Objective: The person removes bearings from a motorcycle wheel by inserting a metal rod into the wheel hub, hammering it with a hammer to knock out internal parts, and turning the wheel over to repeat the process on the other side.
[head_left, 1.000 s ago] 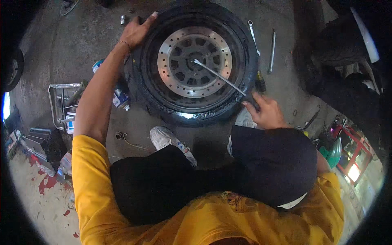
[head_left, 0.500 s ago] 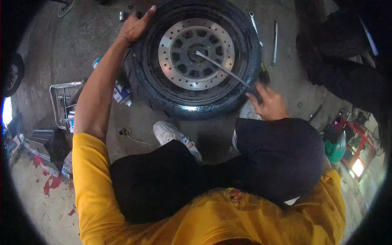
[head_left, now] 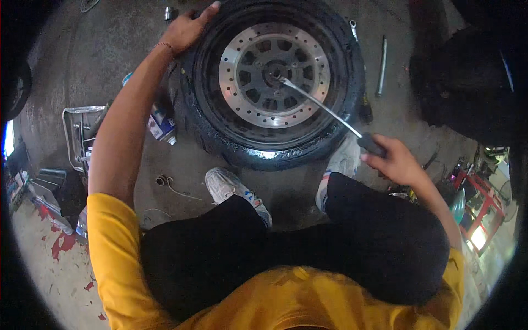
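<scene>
A motorcycle wheel (head_left: 275,156) with a black tyre and a drilled silver brake disc (head_left: 231,99) lies flat on the floor ahead of my feet. My left hand (head_left: 187,30) holds the tyre at its far left side; some of its fingers are hidden by the tyre and the hand itself. My right hand (head_left: 393,160), to the near right of the wheel, is closed round the dark handle of a long screwdriver (head_left: 330,111). The screwdriver's shaft slants across the disc, and its flared tip is at the hub; whether it touches is hard to tell.
A spray can (head_left: 161,130) lies left of the wheel, near a metal frame (head_left: 67,124). A small round part with a cord (head_left: 161,180) sits before my left shoe (head_left: 223,184). A wrench (head_left: 353,30) and a metal bar (head_left: 381,66) lie right. A red frame (head_left: 484,203) stands farther right.
My right hand has drawn back toward me and to the right with the screwdriver, showing its dark handle. My left hand has stayed on the tyre. The whole view has shifted slightly.
</scene>
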A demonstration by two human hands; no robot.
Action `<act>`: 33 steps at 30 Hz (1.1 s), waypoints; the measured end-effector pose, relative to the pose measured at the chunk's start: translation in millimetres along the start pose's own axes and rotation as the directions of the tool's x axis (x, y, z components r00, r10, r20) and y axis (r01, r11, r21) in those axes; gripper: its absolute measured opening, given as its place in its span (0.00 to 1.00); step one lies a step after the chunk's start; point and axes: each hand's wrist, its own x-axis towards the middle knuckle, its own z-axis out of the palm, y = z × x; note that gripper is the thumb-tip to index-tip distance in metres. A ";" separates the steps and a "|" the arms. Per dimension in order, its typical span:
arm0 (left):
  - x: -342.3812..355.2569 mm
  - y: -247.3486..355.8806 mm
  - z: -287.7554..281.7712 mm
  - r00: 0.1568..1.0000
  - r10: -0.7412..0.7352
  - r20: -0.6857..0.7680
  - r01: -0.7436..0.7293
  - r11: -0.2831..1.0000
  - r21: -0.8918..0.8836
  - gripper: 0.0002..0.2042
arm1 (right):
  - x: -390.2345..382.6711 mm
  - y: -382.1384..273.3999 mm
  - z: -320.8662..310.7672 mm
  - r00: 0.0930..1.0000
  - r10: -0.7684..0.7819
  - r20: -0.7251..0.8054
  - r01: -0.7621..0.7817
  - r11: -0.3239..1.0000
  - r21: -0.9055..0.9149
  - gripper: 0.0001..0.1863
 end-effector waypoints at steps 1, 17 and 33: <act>2.5 -0.1 0.5 1.000 0.012 0.020 -0.012 1.000 -0.008 0.54 | 1.2 17.8 7.2 1.000 0.007 0.008 -0.007 1.000 -0.001 0.17; -11.6 19.2 2.2 0.996 -0.077 -0.035 0.075 0.996 -0.044 0.49 | 114.8 39.3 46.9 0.882 0.182 -0.435 0.381 0.271 0.884 0.16; -118.9 -15.5 15.8 0.920 -0.329 0.213 0.294 0.939 0.179 0.44 | 221.7 8.6 -123.6 0.760 -0.108 -0.641 0.332 0.912 0.240 0.37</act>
